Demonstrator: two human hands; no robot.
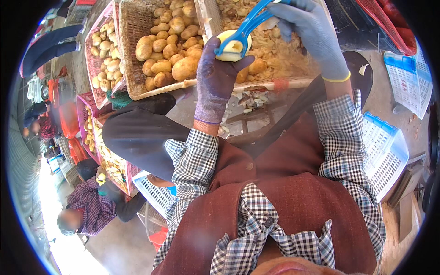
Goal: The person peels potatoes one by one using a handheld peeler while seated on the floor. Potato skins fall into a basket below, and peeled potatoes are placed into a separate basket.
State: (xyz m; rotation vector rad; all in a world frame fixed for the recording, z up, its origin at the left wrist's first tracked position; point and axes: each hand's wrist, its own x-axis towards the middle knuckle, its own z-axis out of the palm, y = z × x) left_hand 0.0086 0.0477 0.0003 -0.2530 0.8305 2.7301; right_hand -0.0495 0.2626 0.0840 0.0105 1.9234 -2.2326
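My left hand, in a purple knit glove, grips a peeled, pale yellow potato between thumb and fingers. Over that potato lies the head of a blue vegetable peeler. Its handle runs up to my right hand, which wears a grey-blue glove with a yellow cuff edge and is closed on the handle's end. Behind my left hand is a dirty plastic crate of unpeeled potatoes. Potato peelings fill the crate beneath my right hand, with a few potatoes among them.
A pink crate of potatoes stands at the left. Peel scraps lie on the floor between my knees. Blue and white baskets stand at the right. A co-worker in a checked shirt sits at lower left beside another crate of peelings.
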